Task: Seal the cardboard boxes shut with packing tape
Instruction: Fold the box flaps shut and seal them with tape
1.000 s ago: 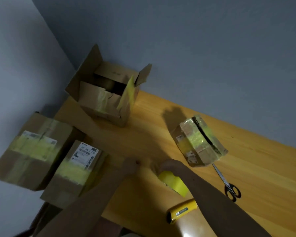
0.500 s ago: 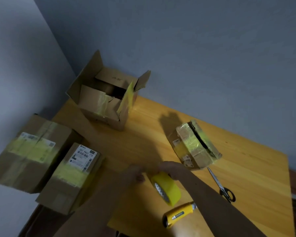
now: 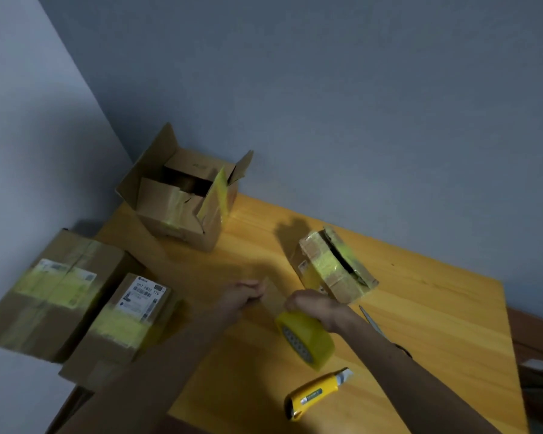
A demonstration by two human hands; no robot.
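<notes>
Tape roll (image 3: 308, 339): yellow, stood on edge, top clasped by right grip (image 3: 318, 310). Left grip (image 3: 243, 297), just left of roll, pinched the free strip (image 3: 274, 295). Knife (image 3: 317, 393) near roll's front; box (image 3: 333, 270) just behind roll.

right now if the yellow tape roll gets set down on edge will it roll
Probably: the tape roll is a round hoop and the table looks smooth. Likely light, since the right hand alone holds it up. The strip pinched by the left hand may tether it.
</notes>
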